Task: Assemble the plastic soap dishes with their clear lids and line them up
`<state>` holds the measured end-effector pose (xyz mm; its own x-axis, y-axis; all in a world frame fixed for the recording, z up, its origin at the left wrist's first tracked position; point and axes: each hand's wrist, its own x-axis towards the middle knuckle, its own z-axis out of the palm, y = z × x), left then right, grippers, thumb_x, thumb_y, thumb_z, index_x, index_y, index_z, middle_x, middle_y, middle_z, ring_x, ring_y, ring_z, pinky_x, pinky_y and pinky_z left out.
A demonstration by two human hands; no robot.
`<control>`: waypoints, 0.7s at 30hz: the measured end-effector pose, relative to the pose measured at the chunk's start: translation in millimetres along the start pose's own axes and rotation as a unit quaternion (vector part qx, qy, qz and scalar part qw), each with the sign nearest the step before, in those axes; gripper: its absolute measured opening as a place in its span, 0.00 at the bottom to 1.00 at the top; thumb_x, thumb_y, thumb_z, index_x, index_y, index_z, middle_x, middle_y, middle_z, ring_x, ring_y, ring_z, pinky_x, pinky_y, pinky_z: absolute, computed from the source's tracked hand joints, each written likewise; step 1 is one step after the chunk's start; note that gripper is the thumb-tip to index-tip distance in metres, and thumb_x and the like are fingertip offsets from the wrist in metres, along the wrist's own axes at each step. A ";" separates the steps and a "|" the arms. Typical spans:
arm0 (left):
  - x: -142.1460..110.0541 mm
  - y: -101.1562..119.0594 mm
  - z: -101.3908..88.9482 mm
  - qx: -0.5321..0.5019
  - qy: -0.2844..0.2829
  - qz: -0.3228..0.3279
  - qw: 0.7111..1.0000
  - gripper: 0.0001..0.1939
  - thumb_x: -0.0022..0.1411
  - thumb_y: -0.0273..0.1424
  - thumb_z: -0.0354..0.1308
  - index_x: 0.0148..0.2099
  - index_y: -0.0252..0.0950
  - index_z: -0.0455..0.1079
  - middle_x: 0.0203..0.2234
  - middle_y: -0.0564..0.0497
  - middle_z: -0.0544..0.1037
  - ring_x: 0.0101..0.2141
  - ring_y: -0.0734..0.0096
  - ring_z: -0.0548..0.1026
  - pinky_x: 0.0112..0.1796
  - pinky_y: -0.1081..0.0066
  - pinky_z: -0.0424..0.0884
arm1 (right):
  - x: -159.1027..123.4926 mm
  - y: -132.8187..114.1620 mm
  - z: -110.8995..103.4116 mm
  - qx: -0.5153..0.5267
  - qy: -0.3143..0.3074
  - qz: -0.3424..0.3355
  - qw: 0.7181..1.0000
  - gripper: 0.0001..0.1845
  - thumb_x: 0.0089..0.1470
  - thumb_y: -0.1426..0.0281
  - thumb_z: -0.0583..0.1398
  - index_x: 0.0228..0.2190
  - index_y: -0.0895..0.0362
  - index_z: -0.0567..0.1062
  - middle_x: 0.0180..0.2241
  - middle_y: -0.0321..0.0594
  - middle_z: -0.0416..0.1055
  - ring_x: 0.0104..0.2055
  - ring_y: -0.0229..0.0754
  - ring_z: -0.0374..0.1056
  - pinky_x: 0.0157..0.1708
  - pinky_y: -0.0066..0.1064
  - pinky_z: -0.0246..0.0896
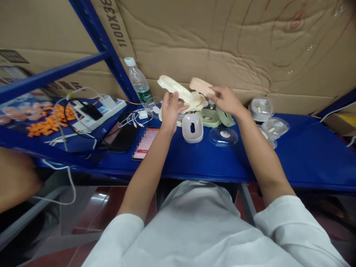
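My left hand (170,110) is closed on a long cream plastic piece (174,86), which tilts up over the pile at the back of the table. A peach-coloured plastic piece (200,86) is pinched at its right end by my right hand (224,99). Beneath both hands lie more cream pieces (197,100) and pale green pieces (209,118), partly overlapping. In front of them stands a white oval tray (192,128) with a slot in its middle. To its right rests a clear oval lid (223,137) with a round sticker.
Clear-lidded white containers (260,109) stand at the right. On the left are a water bottle (139,82), a lit phone (145,142), a dark phone (122,135), a power strip (97,115) with cables, and orange pieces (51,122). A blue metal frame (109,55) and cardboard border the table.
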<state>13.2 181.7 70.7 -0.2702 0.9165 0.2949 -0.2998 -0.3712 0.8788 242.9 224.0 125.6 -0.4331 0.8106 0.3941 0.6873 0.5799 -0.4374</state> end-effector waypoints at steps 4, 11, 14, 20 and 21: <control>24.7 12.0 -31.2 0.030 0.131 -0.015 0.991 0.05 0.78 0.32 0.53 0.45 0.40 0.67 0.31 0.55 0.77 0.30 0.75 0.82 0.35 0.75 0.82 | -1.5 27.9 -14.0 -0.060 -0.003 0.031 0.998 0.24 0.63 0.60 0.58 0.56 0.54 0.80 0.57 0.46 0.80 0.58 0.58 0.75 0.62 0.53 0.66; 32.7 14.7 -55.5 0.085 0.174 -0.074 0.978 0.02 0.77 0.31 0.53 0.48 0.40 0.62 0.26 0.56 0.78 0.23 0.74 0.79 0.28 0.76 0.77 | -8.2 47.7 -35.6 -0.092 -0.045 0.078 0.992 0.22 0.59 0.66 0.61 0.53 0.55 0.82 0.53 0.48 0.81 0.55 0.59 0.76 0.60 0.51 0.68; 28.8 16.1 -58.0 0.153 0.146 -0.094 0.973 0.06 0.78 0.31 0.48 0.45 0.37 0.64 0.24 0.54 0.78 0.20 0.72 0.76 0.24 0.75 0.72 | -9.1 45.2 -32.3 -0.088 -0.059 0.101 0.989 0.20 0.59 0.66 0.61 0.52 0.55 0.82 0.50 0.47 0.82 0.52 0.58 0.77 0.57 0.49 0.70; 26.9 10.4 -63.8 0.256 0.124 -0.111 0.952 0.13 0.74 0.29 0.48 0.38 0.34 0.72 0.16 0.54 0.71 0.14 0.74 0.67 0.20 0.76 0.59 | -7.4 43.0 -20.5 -0.060 -0.063 0.117 0.989 0.20 0.59 0.65 0.63 0.51 0.56 0.82 0.49 0.45 0.83 0.52 0.59 0.78 0.53 0.47 0.72; 27.1 9.1 -64.1 0.267 0.125 -0.105 0.950 0.13 0.73 0.29 0.49 0.37 0.34 0.73 0.15 0.55 0.69 0.14 0.74 0.66 0.20 0.76 0.58 | -7.3 42.8 -20.2 -0.060 -0.063 0.115 0.990 0.20 0.59 0.65 0.63 0.51 0.57 0.82 0.49 0.46 0.83 0.51 0.59 0.78 0.53 0.48 0.72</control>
<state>-55.5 193.6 62.6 -0.4850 0.8729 0.0532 0.1181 0.0050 0.9930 287.2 241.3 120.3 -0.3219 0.9280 0.1879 0.8374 0.3716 -0.4008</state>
